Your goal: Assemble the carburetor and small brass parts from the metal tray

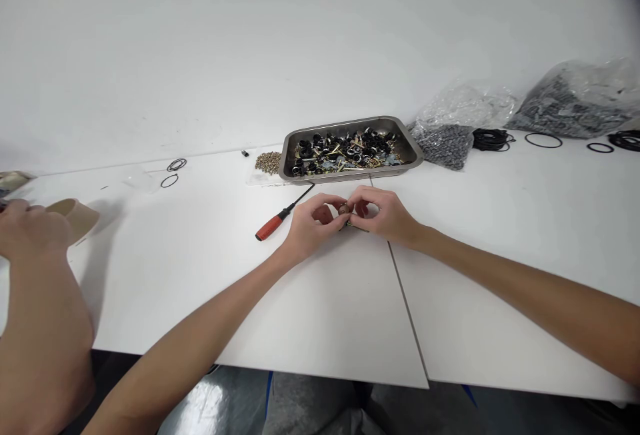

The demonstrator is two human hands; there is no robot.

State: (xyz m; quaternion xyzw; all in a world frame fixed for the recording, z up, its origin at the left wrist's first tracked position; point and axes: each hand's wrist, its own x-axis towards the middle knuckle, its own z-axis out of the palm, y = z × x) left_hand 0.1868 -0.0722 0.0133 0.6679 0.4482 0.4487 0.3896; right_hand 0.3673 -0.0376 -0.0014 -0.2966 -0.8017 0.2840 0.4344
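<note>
My left hand [313, 225] and my right hand [387, 215] meet in front of the tray, both closed in a pinch. Between their fingertips is a small metal part with a round, brownish face [343, 209]. Fingers cover most of it, so its exact kind cannot be made out. A thin dark and brass-coloured piece [357, 226] shows just under the right fingertips. Beside my left hand lies a screwdriver [270, 227] with a red and black handle, its shaft pointing towards the tray.
A metal tray [350, 174] holds mixed black rings and metal pieces. Small brass-coloured parts [269, 162] lie on plastic to its left. Bags of grey parts [443, 145] and black rings [493, 139] line the right back. At far left, another person's hand [35, 228] is near a beige cup-like object [80, 220].
</note>
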